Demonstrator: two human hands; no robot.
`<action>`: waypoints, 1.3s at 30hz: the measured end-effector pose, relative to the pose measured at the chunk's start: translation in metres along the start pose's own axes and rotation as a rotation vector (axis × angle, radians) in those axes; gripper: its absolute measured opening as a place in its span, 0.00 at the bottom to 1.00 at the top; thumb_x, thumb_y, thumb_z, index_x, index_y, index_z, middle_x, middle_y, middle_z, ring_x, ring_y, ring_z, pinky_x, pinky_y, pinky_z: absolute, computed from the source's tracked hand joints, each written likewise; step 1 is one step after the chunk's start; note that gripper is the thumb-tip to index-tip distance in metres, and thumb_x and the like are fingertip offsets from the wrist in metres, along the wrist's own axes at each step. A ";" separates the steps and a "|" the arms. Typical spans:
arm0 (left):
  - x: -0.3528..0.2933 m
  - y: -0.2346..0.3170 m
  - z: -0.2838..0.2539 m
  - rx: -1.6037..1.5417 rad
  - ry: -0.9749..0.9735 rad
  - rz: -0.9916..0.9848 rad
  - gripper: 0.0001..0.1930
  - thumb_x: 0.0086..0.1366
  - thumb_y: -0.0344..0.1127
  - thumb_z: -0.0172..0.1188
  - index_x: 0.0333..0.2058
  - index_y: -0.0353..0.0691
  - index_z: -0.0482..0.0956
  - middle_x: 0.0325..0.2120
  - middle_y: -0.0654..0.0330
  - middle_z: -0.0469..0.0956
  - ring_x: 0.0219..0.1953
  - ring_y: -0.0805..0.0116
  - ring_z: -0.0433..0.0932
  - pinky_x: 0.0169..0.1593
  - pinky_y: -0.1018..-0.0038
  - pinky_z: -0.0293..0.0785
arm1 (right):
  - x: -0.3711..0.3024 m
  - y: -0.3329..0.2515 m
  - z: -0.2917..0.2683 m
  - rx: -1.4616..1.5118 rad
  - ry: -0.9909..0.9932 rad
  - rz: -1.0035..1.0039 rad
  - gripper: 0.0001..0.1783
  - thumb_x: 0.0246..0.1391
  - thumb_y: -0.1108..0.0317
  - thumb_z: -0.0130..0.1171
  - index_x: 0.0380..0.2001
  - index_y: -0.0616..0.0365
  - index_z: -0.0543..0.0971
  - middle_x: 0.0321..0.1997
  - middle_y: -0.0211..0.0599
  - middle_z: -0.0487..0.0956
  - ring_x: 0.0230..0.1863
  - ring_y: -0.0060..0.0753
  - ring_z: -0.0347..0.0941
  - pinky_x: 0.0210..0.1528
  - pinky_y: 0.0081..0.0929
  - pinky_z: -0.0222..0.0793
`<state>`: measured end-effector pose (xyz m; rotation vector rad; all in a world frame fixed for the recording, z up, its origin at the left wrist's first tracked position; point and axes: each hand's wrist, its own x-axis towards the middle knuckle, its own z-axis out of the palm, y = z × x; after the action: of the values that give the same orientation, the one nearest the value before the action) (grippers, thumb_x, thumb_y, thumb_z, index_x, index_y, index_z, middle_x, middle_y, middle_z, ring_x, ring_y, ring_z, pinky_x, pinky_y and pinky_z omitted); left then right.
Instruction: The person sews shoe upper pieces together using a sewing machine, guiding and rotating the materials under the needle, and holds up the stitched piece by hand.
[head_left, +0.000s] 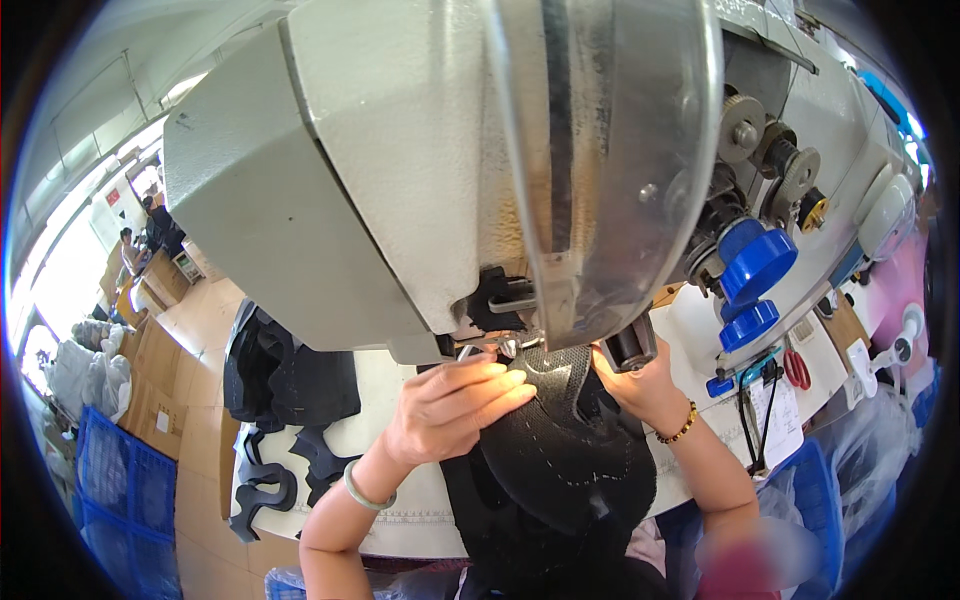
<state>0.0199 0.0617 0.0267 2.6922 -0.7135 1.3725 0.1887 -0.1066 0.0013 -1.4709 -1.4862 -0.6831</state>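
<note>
A black mesh piece shaped like a shoe upper [540, 450], with pale dashed marks, lies under the head of a light grey sewing machine [390, 140]. At its upper left edge, close to the metal presser foot [508, 347], my left hand [450, 405] has its fingers closed on the piece; the thumb is mostly hidden. My right hand [640, 385] grips the mesh on the other side, its fingers partly out of sight behind a dark machine part [632, 345]. Lamp light falls on the mesh between both hands. The needle tip cannot be made out.
Black cut pieces [285, 370] are stacked on the white table [400, 520] to the left, with curved dark strips [265, 480] nearer me. Blue knobs [755, 265] jut from the machine's right side. Red-handled scissors [796, 369] lie on the right. Blue crates [125, 500] stand at left.
</note>
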 end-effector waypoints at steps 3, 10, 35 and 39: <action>-0.008 -0.006 0.004 -0.070 -0.005 -0.065 0.21 0.38 0.24 0.56 0.36 0.42 0.83 0.36 0.66 0.78 0.41 0.66 0.76 0.47 0.70 0.77 | 0.000 -0.002 0.001 -0.007 0.023 0.023 0.09 0.42 0.79 0.62 0.30 0.61 0.76 0.29 0.35 0.78 0.29 0.33 0.76 0.33 0.24 0.70; -0.008 -0.017 -0.021 -0.333 0.003 -0.201 0.21 0.39 0.22 0.48 0.34 0.38 0.83 0.38 0.57 0.79 0.40 0.57 0.79 0.46 0.71 0.75 | -0.008 -0.007 0.000 0.037 -0.038 0.103 0.15 0.39 0.82 0.60 0.35 0.59 0.78 0.41 0.39 0.75 0.44 0.43 0.71 0.47 0.34 0.66; 0.050 0.042 -0.039 -0.003 -0.420 -0.405 0.13 0.49 0.35 0.67 0.29 0.35 0.75 0.29 0.58 0.72 0.28 0.64 0.75 0.30 0.74 0.75 | -0.002 -0.012 -0.018 -0.027 -0.085 0.040 0.20 0.38 0.75 0.59 0.41 0.51 0.79 0.43 0.30 0.78 0.46 0.33 0.72 0.49 0.31 0.62; 0.055 0.052 -0.039 0.086 -0.464 -0.419 0.13 0.49 0.33 0.66 0.30 0.32 0.74 0.32 0.55 0.72 0.31 0.62 0.75 0.33 0.73 0.75 | -0.002 -0.014 -0.024 -0.137 -0.144 -0.012 0.23 0.36 0.77 0.57 0.41 0.50 0.79 0.46 0.28 0.78 0.46 0.29 0.71 0.47 0.30 0.61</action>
<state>-0.0032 0.0033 0.0841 3.0193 -0.0786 0.7087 0.1799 -0.1302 0.0132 -1.6459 -1.5844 -0.7114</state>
